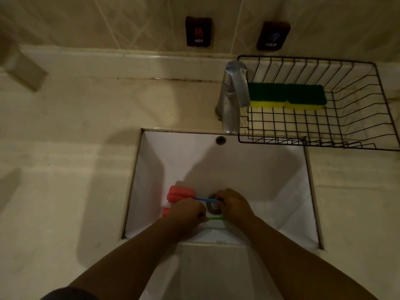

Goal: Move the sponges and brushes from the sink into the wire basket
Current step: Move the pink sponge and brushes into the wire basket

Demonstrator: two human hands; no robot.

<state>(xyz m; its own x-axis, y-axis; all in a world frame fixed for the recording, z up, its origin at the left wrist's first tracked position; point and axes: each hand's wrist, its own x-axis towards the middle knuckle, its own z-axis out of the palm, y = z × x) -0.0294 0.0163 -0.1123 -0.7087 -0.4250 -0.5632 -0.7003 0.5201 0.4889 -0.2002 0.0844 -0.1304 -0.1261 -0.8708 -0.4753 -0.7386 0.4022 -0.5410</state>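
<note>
We see a pale, stone-like worktop (65,169) running around a white rectangular sink (259,169) set down into it. On the worktop, behind the sink's right corner, stands a black wire basket (368,109), its front edge just overhanging the sink rim. A chrome tap (232,98) rises from the worktop just beside the basket's left wall. Inside the basket, towards its back left, two green-and-yellow sponges (286,96) lie side by side, touching. At the back the worktop meets a tiled wall.
</note>
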